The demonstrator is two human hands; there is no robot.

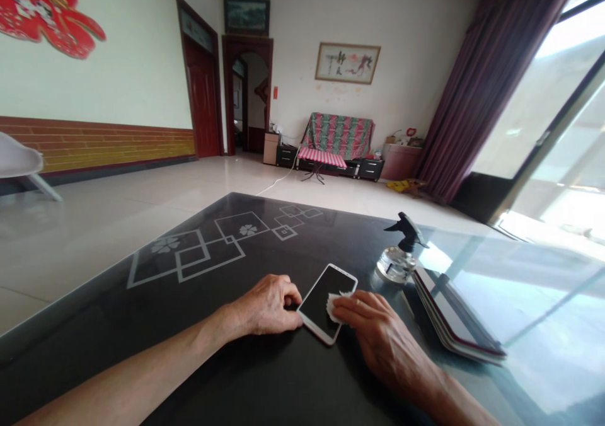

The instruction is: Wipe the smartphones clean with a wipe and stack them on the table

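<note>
A white-framed smartphone [317,297] lies screen up on the dark glass table [198,356], turned at a slant. At its left edge, my left hand [271,306] is closed, with thumb and curled fingers gripping the lower left side. My right hand [378,322] presses a crumpled white tissue [332,306] onto the right part of the screen, fingers together over it. Part of the tissue is hidden under those fingers.
Beyond my right hand stands a clear spray bottle [397,263] with a black trigger head. Right of it lies a stack of tablets or notebooks [458,316]. The table's far corner is near a cable on the floor [283,177]; a covered seat [338,136] stands by the back wall.
</note>
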